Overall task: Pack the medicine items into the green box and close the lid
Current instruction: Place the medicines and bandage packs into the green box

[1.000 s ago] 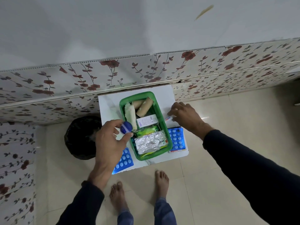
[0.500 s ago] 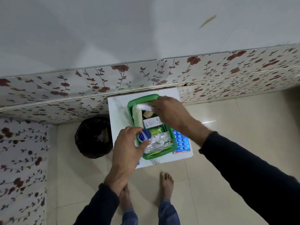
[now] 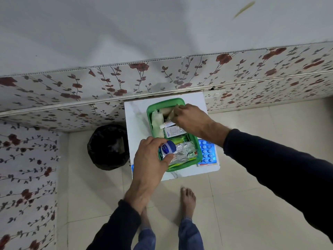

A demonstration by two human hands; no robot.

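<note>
The green box (image 3: 198, 150) stands open on the white desk (image 3: 137, 120), already crowded. Our left hand (image 3: 149, 159) has its grip closed around a blue-capped jar (image 3: 168, 148) over the near left corner; our right hand (image 3: 191, 120) pinches a small white tube (image 3: 166, 125) inside. Risk, we judge: items piled high could stop the lid closing, or the jar could roll out. We count two tan bandage rolls (image 3: 166, 111), one white carton (image 3: 173, 132), one blister sheet (image 3: 207, 154) fully seen outside on the right.

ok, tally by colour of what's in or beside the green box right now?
Tan rolls: 2
White gauze roll: 1
White tube: 1
White carton: 1
Green packet: 1
Silver strips: 1 bundle
Blue-capped jar, in left hand: 1
Blue pill sheets: 1 beside box
Total: 9
</note>
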